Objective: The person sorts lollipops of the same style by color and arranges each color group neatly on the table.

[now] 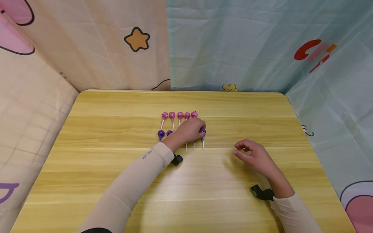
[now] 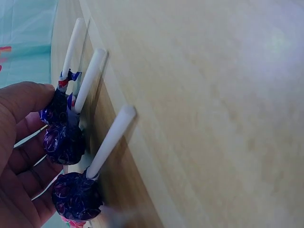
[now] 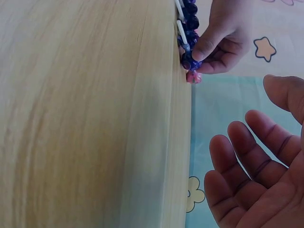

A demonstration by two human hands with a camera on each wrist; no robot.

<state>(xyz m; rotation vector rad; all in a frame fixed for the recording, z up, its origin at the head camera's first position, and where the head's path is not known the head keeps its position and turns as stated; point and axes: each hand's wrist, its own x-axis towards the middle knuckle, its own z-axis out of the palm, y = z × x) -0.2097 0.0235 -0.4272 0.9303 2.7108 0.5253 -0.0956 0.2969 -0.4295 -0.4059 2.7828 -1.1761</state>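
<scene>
Purple-wrapped lollipops lie in a row on the wooden table, sticks toward the person. My left hand (image 1: 190, 130) pinches the purple lollipop (image 1: 203, 131) at the row's right end, thumb on its wrapped head. In the left wrist view, two more purple lollipops (image 2: 77, 195) lie beside the held one. Part of the row is hidden under the left hand. Behind it runs a row of pink lollipops (image 1: 172, 115), heads pointing away. My right hand (image 1: 256, 155) hovers over the table to the right, fingers relaxed and bent a little, holding nothing.
The wooden table (image 1: 116, 106) reaches back to printed curtains (image 1: 218, 42) that hang behind and at both sides. Black wrist cameras (image 1: 262, 193) are strapped at both wrists, below the hands.
</scene>
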